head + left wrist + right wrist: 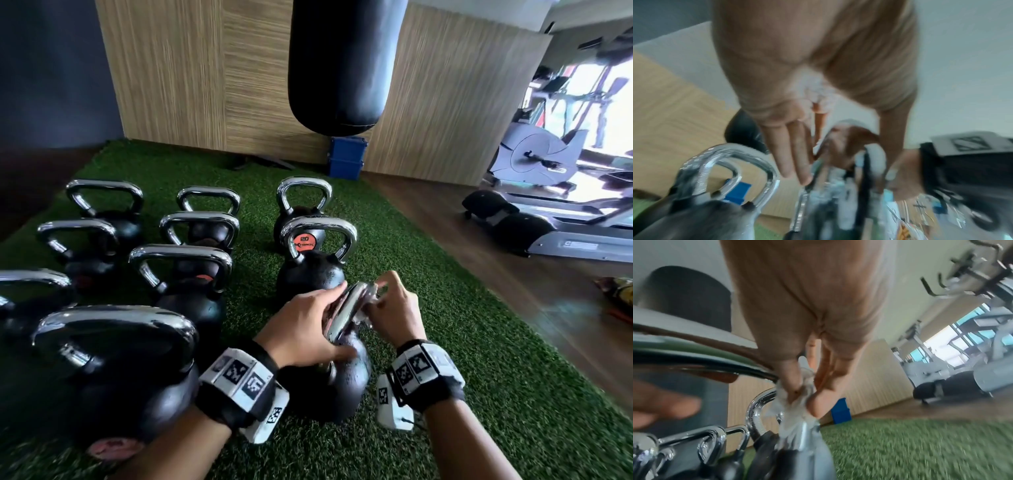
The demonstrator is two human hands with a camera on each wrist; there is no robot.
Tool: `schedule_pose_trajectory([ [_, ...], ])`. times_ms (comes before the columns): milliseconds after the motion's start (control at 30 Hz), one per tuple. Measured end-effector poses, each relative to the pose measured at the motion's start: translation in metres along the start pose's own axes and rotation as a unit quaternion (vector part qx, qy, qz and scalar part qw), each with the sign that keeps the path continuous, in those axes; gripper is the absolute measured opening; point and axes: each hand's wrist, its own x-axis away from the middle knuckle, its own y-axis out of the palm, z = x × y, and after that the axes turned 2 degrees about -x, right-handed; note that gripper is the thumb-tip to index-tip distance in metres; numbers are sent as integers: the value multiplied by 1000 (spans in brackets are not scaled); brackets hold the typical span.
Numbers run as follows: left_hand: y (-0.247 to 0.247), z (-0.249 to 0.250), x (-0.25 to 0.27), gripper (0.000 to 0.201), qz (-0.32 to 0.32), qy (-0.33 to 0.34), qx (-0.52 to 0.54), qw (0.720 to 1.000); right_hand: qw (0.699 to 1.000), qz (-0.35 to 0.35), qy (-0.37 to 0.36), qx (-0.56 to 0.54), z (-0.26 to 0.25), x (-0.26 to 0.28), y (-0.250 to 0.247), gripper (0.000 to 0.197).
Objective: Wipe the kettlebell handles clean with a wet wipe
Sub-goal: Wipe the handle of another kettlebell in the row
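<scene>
The nearest black kettlebell [346,387] of the right-hand row stands on the green turf. My left hand [305,329] holds its chrome handle [346,315], fingers [793,154] laid over the top bar and thumb at the near end. My right hand [394,308] pinches a crumpled white wet wipe [371,294] against the far end of that handle. In the right wrist view the wipe [797,405] is bunched between thumb and fingers where the bar bends down to the ball. The handle's underside is hidden.
Several more chrome-handled kettlebells [181,274] stand in rows to the left and ahead. A black punching bag [342,68] hangs over the turf, with a blue box [347,157] behind it. Wooden floor [479,274], a treadmill [565,236] and a coloured packet [616,294] lie to the right.
</scene>
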Motion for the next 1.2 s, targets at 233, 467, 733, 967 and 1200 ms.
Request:
schedule_pose_trajectory([
  [233, 6, 25, -5, 63, 52, -55, -32, 997, 977, -80, -134, 143, -19, -15, -15, 37],
  [467, -35, 18, -22, 82, -86, -93, -46, 991, 968, -105, -91, 211, -19, 7, -41, 24],
  [733, -45, 17, -29, 82, -118, -69, -98, 986, 974, -119, -70, 180, -14, 24, -48, 22],
  [967, -38, 7, -28, 81, -92, -58, -113, 988, 969, -135, -110, 174, -8, 15, -54, 19],
  [1200, -63, -8, -51, 52, -111, -106, 30, 988, 964, -227, -120, 71, 1, -36, -100, 40],
])
